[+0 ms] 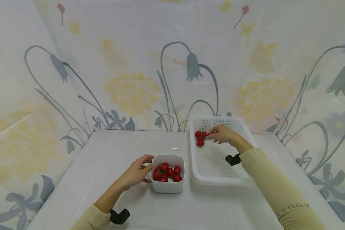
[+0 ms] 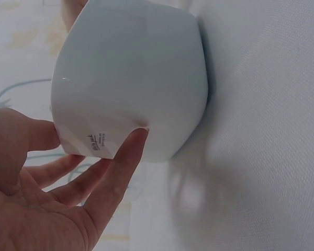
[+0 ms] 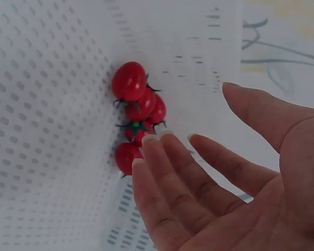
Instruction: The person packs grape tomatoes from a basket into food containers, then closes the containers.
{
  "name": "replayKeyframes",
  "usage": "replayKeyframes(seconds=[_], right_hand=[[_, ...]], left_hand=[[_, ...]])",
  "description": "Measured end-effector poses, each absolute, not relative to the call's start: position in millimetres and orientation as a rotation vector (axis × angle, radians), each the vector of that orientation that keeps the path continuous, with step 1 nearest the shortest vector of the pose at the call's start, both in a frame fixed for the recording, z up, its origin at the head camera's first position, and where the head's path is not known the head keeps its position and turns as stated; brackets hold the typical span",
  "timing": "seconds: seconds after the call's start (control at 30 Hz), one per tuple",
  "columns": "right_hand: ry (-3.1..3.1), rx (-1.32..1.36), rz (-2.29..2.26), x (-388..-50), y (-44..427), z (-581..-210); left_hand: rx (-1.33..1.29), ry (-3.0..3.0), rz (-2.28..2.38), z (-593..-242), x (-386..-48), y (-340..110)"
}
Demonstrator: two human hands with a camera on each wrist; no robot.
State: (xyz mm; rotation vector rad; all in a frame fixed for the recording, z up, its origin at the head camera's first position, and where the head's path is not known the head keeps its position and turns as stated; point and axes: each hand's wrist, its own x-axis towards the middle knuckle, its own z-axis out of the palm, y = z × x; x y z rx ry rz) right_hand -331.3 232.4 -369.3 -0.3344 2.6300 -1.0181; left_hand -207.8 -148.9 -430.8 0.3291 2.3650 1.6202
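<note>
Lettered sleeve (image 1: 271,185) was stretched near right, mouth-up box (image 1: 168,187) touched by left hand (image 1: 136,172), fingers parted, label (image 2: 98,141) blurred, tomatoes (image 1: 200,138) flanked by spread right hand (image 1: 222,134), basket (image 1: 215,164) laid lengthwise near-to-far.

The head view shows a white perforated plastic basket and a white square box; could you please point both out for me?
White perforated plastic basket (image 1: 214,162): head view, on its bare floor.
White square box (image 1: 168,187): head view, on its front wall.
</note>
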Motion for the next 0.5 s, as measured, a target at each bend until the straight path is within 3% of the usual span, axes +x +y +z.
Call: replayKeyframes(seconds=[0.5], right_hand=[[2.425,0.02,-1.109,-354.5,222.8,-402.7]], left_hand=[[0.323,2.37,1.625,-429.5,-209.0,-147.5]])
